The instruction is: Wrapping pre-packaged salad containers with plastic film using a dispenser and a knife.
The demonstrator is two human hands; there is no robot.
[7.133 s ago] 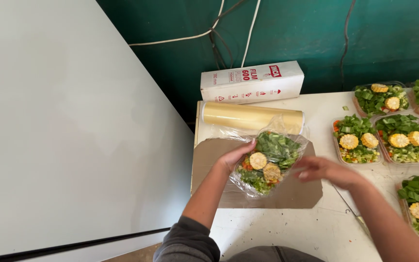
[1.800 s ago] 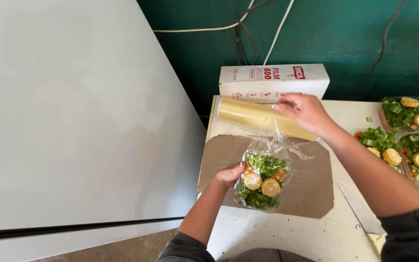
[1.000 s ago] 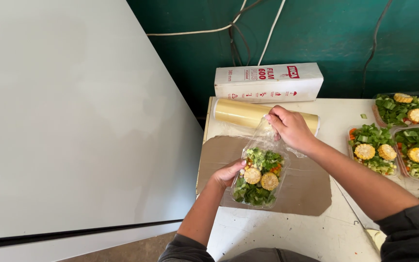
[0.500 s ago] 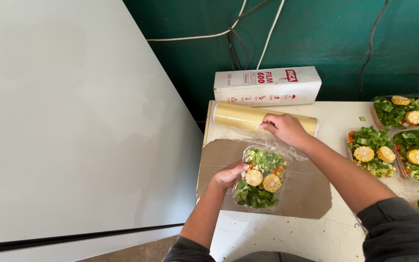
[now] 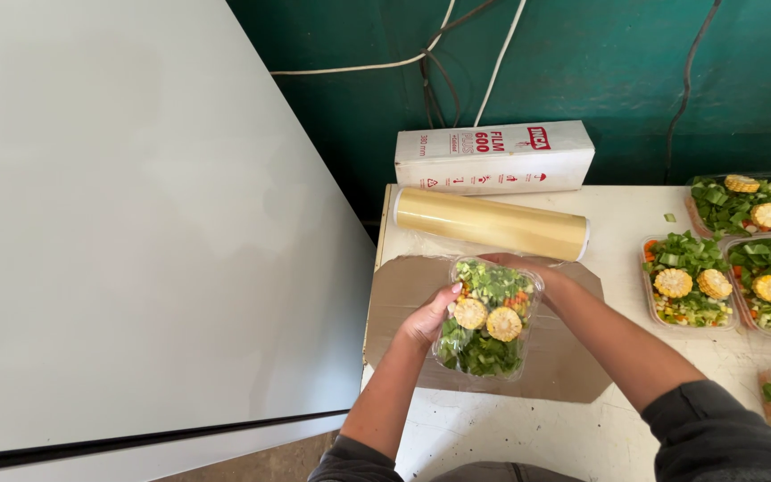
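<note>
A clear plastic tray of chopped greens with 2 yellow corn rounds (image 5: 488, 319), glossy under stretched film, is held above a flat brown cardboard sheet (image 5: 573, 357) on the white, scuffed tabletop (image 5: 617, 223). The left hand (image 5: 426, 317) clasps its left edge, fingers (image 5: 446, 299) curled onto the rim. The right hand (image 5: 515, 264) grips the far end, mostly hidden behind the tray. Just beyond lie a yellowish cylindrical cling-film roll (image 5: 491, 224) and a long white carton (image 5: 494, 157). To the right sit other filled vegetable trays (image 5: 691, 281).
</note>
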